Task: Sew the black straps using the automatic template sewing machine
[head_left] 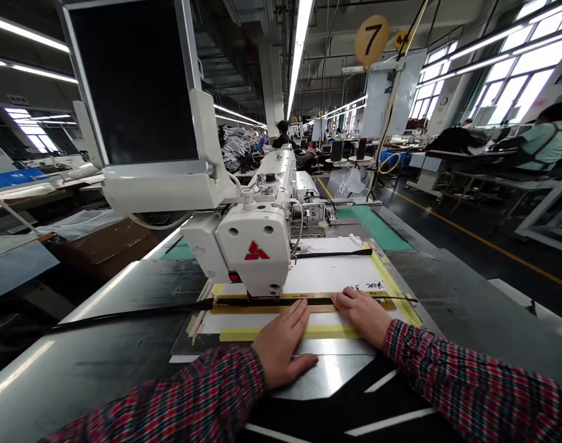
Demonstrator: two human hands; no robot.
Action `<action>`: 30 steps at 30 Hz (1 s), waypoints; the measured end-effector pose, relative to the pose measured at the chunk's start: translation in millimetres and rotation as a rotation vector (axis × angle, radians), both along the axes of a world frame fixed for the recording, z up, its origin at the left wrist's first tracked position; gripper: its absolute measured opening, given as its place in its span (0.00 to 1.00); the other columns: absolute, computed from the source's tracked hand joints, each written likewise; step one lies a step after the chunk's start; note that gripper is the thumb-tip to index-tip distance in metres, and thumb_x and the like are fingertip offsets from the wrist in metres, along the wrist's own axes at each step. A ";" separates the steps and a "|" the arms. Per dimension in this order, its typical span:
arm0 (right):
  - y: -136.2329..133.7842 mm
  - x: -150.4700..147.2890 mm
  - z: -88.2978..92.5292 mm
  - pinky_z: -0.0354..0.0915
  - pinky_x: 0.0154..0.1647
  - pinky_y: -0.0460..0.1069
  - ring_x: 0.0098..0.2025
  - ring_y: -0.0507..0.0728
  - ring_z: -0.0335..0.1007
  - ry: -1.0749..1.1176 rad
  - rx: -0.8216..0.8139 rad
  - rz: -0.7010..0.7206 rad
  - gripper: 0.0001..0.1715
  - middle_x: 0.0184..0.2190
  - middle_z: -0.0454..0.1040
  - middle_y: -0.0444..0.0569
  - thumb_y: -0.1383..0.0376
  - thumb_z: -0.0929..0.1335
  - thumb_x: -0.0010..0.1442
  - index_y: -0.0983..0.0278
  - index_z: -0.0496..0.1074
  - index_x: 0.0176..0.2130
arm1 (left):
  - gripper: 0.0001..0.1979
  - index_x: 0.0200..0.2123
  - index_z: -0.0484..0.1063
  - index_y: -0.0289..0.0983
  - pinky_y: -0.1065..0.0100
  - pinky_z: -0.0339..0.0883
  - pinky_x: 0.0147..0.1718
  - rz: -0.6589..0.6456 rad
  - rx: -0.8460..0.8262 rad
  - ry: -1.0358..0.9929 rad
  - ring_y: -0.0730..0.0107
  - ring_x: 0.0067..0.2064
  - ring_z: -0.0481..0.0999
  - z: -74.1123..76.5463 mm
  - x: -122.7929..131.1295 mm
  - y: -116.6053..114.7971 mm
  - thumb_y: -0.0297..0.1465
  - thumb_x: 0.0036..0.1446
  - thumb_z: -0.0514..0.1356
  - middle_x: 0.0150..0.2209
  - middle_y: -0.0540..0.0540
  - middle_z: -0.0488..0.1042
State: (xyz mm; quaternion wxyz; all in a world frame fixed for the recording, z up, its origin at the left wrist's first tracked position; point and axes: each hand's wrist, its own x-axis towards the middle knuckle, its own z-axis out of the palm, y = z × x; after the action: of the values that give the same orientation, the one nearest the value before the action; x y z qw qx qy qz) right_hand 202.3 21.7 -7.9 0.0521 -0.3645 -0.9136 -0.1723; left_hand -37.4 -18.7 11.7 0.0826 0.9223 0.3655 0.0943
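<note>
My left hand (pixel 281 344) lies flat, fingers stretched out, on a clear sewing template (pixel 327 277) edged with yellow tape. My right hand (pixel 361 314) rests flat beside it on the same template, fingers pointing at a black strap (pixel 137 314) that runs through a slot in the template and trails off to the left. The white head of a sewing machine (pixel 255 249) stands just behind both hands, over the strap. Both my sleeves are red plaid.
A dark monitor (pixel 133 86) on a white arm hangs over the machine at upper left. The template lies on a grey worktable (pixel 447 289) with a green mat (pixel 377 224) further back. Other people sit at benches to the right and far back.
</note>
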 end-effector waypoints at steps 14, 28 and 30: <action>1.4 6.3 -8.6 0.68 0.36 0.55 0.38 0.61 0.59 0.013 0.043 0.066 0.16 0.42 0.65 0.57 0.75 0.59 0.60 0.75 0.66 0.48 | 0.37 0.61 0.53 0.32 0.51 0.56 0.56 0.275 0.033 0.123 0.48 0.59 0.56 -12.3 -69.3 13.7 0.52 0.57 0.49 0.60 0.38 0.55; 1.0 -20.9 1.5 0.66 0.38 0.54 0.38 0.59 0.57 -0.027 -0.049 0.030 0.10 0.41 0.66 0.54 0.73 0.63 0.60 0.74 0.70 0.43 | 0.36 0.59 0.56 0.31 0.55 0.55 0.56 0.243 0.087 0.161 0.53 0.61 0.53 -5.0 -95.3 14.7 0.52 0.56 0.49 0.59 0.38 0.57; 1.0 -26.9 2.7 0.65 0.38 0.54 0.39 0.59 0.57 -0.030 -0.059 0.023 0.10 0.43 0.65 0.54 0.73 0.63 0.60 0.73 0.70 0.42 | 0.36 0.59 0.56 0.31 0.55 0.55 0.57 0.237 0.102 0.166 0.54 0.61 0.53 -4.1 -101.3 15.0 0.51 0.57 0.50 0.59 0.38 0.56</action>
State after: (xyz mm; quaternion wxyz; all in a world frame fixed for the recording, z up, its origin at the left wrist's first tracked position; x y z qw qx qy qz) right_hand 175.4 22.7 -5.2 0.0298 -0.3529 -0.9231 -0.1502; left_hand -138.6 -3.6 7.5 -0.0066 0.8805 0.4719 0.0450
